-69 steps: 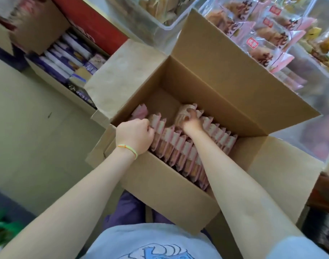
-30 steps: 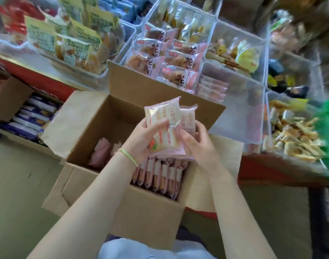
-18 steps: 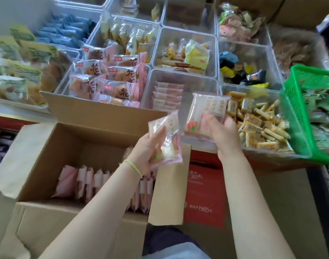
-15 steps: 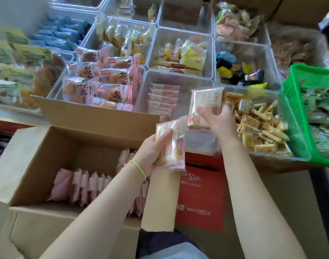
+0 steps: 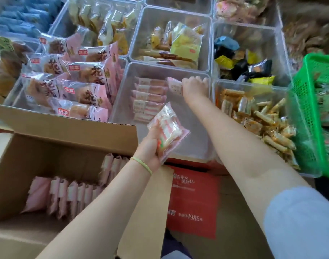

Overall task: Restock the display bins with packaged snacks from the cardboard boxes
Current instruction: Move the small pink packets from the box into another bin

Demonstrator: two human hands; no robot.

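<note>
An open cardboard box (image 5: 70, 131) at lower left holds a row of pink snack packets (image 5: 66, 195) standing on edge. My left hand (image 5: 150, 146) grips a small stack of these packets (image 5: 168, 130) at the near wall of a clear display bin (image 5: 195, 144). My right hand (image 5: 194, 86) reaches deep into that bin and holds one pink packet (image 5: 175, 86) upright at the back, beside a short stack of the same packets (image 5: 148, 98) lying along the bin's left side.
Clear bins surround it: large pink pastry bags (image 5: 81, 77) on the left, yellow packets (image 5: 184, 42) behind, dark and yellow sweets (image 5: 242, 62) at back right, golden stick snacks (image 5: 257, 116) on the right. A green basket (image 5: 313, 113) stands far right. A red box (image 5: 193, 200) sits below.
My right hand has carried its packet from above the bin's front down into the bin's back. My left hand with its packets has moved up to the bin's near wall.
</note>
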